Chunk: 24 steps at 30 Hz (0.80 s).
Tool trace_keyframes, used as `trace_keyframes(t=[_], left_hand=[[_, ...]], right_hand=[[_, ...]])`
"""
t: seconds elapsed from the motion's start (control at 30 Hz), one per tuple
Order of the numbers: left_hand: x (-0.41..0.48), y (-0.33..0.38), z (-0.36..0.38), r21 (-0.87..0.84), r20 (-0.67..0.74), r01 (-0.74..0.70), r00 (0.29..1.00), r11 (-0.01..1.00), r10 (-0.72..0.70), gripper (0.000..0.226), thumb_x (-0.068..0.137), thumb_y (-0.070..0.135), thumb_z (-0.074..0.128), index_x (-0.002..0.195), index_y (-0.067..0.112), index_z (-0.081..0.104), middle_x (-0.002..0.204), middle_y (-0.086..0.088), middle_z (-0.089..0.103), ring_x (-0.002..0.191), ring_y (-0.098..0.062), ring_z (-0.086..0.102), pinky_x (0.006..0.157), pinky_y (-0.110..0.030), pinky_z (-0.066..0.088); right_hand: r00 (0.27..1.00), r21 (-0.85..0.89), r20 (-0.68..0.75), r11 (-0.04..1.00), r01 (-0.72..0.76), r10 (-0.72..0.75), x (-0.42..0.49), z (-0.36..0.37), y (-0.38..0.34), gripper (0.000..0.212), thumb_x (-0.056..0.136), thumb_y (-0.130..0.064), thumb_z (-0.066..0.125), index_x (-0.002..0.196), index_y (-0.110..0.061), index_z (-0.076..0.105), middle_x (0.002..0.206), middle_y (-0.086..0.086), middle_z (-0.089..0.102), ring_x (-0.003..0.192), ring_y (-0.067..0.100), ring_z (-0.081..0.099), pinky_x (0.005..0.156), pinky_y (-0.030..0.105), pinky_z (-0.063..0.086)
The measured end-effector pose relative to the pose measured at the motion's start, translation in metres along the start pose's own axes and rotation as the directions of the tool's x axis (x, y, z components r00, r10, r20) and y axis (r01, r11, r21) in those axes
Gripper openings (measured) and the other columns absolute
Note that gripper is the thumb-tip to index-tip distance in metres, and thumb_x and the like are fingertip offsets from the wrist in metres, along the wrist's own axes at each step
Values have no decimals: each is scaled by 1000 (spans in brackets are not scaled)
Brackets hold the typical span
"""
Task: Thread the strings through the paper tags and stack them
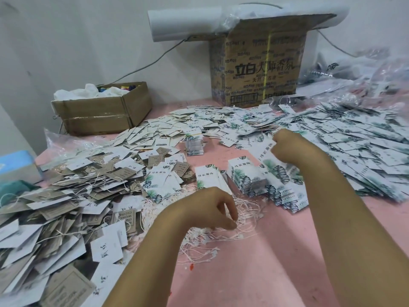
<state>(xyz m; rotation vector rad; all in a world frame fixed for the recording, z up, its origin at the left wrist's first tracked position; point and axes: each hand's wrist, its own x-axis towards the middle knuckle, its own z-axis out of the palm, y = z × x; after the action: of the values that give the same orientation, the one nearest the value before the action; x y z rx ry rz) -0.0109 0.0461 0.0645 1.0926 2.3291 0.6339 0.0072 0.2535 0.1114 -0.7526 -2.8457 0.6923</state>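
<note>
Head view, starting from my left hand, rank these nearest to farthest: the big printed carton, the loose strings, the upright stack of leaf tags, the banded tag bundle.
1. loose strings: under the left hand, which pinches them.
2. stack of leaf tags: just beyond, to the right.
3. banded tag bundle: farther back, mid-table.
4. big printed carton: against the back wall.

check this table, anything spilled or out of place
Nothing looks damaged, but it is messy: the white strings lie in a tangle under the left hand, and tags sprawl in loose heaps across the pink table. A small stack of leaf-print tags in the middle is squared up.
</note>
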Motion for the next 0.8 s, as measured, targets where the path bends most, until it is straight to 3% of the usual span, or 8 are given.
trace_keyframes(t=[0.07,0.13,0.3,0.47,0.6,0.7,0.73,0.8], left_hand=[[3,0,5,18,36,6,999,1000,-6,9,80,20,72,86,24,67,62,11,55,44,3,50,47,-11,40],[4,-1,9,29,52,4,999,1000,-5,13,78,16,74,88,21,69,62,10,54,45,3,50,47,-12,42],[8,2,18,121,16,-48,999,991,47,16,73,20,77,82,26,66,60,14,47,45,7,46,48,-16,34],[10,2,23,135,-1,-74,997,988,75,14,74,14,74,79,24,66,59,13,46,51,1,45,50,-18,34],[10,4,23,151,6,-87,996,985,87,8,77,13,72,83,18,69,56,15,46,47,6,45,46,-10,31],[10,4,24,154,18,-73,997,985,71,9,81,12,68,90,13,69,58,15,47,52,3,44,50,-13,34],[11,4,24,156,21,-69,998,985,67,9,82,12,67,91,12,69,59,15,48,53,2,44,51,-13,34],[10,5,24,170,26,-61,998,984,57,9,83,11,65,91,11,69,60,14,49,54,1,45,52,-14,35]], right_hand=[[998,-41,39,998,-51,53,4,1,8,35,93,1,34,126,2,45,127,22,48,104,33,51,78,34,43],[993,-83,97,994,-65,73,6,4,13,43,93,1,31,136,1,35,133,21,43,94,29,49,73,33,41],[976,-129,200,990,-58,83,10,16,11,25,94,0,30,116,2,43,75,7,40,62,16,38,51,27,31],[978,-116,198,992,-50,72,12,20,11,26,95,-1,31,116,5,44,72,8,41,59,16,38,48,25,30],[982,-41,171,996,-80,86,12,21,11,13,93,1,32,88,-1,44,72,9,41,60,18,37,51,25,29],[984,-62,162,996,-59,68,13,19,9,28,92,0,33,114,1,50,111,19,53,103,30,50,82,33,42],[987,-100,144,993,-59,74,13,18,9,37,92,-2,33,127,-2,45,130,19,45,123,35,38,97,38,36],[992,-136,119,990,-28,44,14,16,7,42,93,-5,33,134,-7,42,143,16,34,134,36,22,106,44,29]])
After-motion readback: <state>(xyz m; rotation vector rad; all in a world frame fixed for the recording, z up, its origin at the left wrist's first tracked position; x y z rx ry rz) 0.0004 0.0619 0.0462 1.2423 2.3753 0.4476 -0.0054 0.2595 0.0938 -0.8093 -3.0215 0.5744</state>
